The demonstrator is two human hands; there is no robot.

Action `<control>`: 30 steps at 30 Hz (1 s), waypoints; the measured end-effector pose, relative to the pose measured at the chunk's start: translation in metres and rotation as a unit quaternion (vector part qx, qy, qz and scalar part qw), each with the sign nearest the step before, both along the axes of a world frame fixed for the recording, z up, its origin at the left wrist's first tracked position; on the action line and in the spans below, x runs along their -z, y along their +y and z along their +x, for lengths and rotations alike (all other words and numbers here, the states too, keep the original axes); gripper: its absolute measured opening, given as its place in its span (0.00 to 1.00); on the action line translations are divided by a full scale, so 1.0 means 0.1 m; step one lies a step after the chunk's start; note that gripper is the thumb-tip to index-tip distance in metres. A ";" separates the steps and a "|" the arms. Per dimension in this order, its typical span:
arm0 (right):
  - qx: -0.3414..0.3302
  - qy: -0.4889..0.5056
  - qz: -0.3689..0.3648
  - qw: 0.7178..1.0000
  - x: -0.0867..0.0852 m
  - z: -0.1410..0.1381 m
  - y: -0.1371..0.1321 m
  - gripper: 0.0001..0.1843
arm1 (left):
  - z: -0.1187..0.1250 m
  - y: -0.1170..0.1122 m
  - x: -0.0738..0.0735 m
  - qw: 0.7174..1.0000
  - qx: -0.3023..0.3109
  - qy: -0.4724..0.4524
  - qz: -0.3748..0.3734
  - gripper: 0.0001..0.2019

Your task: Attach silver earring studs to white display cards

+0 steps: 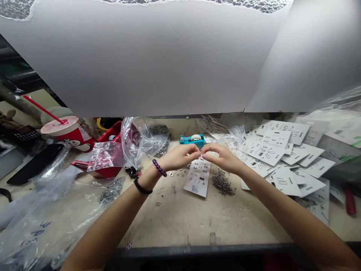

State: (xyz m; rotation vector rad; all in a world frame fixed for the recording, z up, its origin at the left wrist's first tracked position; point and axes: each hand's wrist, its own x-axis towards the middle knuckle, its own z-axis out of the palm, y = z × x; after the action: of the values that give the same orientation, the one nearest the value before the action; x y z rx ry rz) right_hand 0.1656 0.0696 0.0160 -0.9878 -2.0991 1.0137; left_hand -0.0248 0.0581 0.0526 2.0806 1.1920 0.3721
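Left hand (179,157) and right hand (222,158) raised over the bench, fingertips (199,153) of both meeting in a tight pinch, not relaxed. Something tiny may sit between them, too small to tell what. Neither hand touches the bench.

Just below the hands lies a white card (199,177) with small metal pieces attached. Just right of it, below the right hand, is a heap of metal clips (222,182). Loose bits (176,174) are scattered below the left hand. A purple bead bracelet (159,167) and a black band (142,186) are on the left wrist.

Straight ahead of the hands sits a teal tape dispenser (193,140). Right of the right hand, overlapping cards (270,146) are spread in a loose pile, with a red object (350,201) farther right. Left of the left hand are a clear plastic bag (141,141), a red tray (108,139), and a cup with a pink lid and straw (66,130). Farther left and nearer the person, another plastic bag (47,222) holds metal pieces. A big white sheet (126,56) hangs above everything, beyond the hands.
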 end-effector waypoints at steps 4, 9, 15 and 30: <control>-0.003 0.009 -0.057 0.998 0.07 0.05 -0.01 0.10 | 0.01 -0.03 0.08 0.999 -0.007 -0.023 -0.029 0.16; 0.057 -0.014 -0.019 0.998 0.06 0.09 -0.02 0.08 | 0.00 -0.10 0.26 0.993 -0.089 -0.066 -0.048 0.16; 0.034 -0.027 -0.051 0.998 0.09 0.17 0.00 0.08 | 0.01 -0.17 0.40 0.971 -0.191 0.129 0.056 0.18; -0.039 -0.060 -0.050 0.996 0.23 0.14 -0.02 0.12 | 0.11 -0.21 0.54 0.965 -0.226 -0.104 -0.083 0.08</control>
State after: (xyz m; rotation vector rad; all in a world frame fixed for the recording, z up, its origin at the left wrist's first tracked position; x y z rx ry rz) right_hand 0.1795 0.0680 -0.0067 -1.0454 -2.2181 1.1332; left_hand -0.0136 0.0370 -0.0012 1.5708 1.5072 0.6604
